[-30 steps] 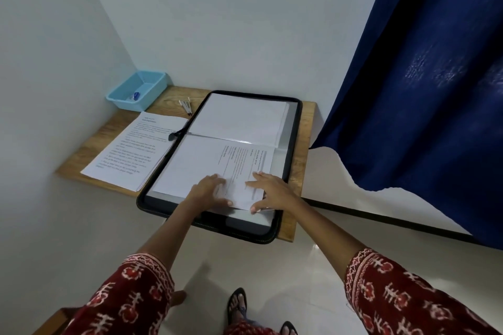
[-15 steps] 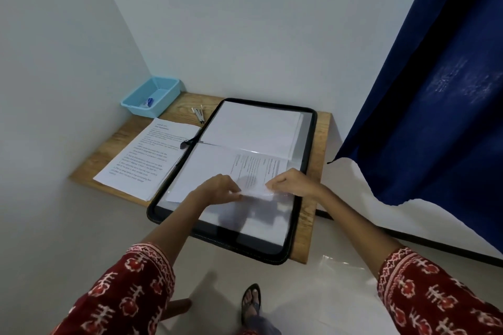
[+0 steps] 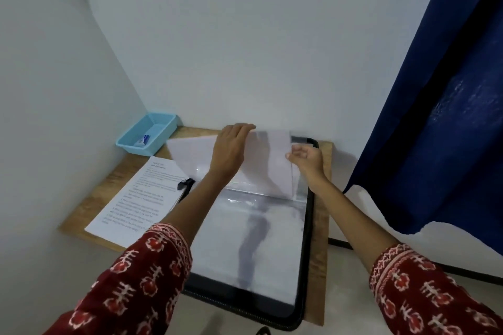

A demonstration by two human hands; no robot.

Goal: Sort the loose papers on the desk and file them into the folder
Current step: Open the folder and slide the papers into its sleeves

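A black zip folder [image 3: 304, 275] lies open on the wooden desk, its near half showing a clear plastic sleeve [image 3: 245, 239]. A filled sleeve page [image 3: 266, 160] stands lifted over the far half. My left hand [image 3: 231, 149] lies against this page with its fingers stretched over the top edge. My right hand [image 3: 306, 158] pinches the page's right edge. A stack of printed loose papers [image 3: 136, 198] lies on the desk left of the folder.
A light blue tray [image 3: 147, 134] with a small item sits in the far left corner. White walls close the desk [image 3: 89, 207] at back and left. A dark blue curtain [image 3: 435, 117] hangs at right. A black zip pull [image 3: 185, 185] lies on the papers' edge.
Both hands have lifted the sleeve page from the near half and swung it up and away over the far half. The near sleeve is now uncovered. The camera has moved closer.
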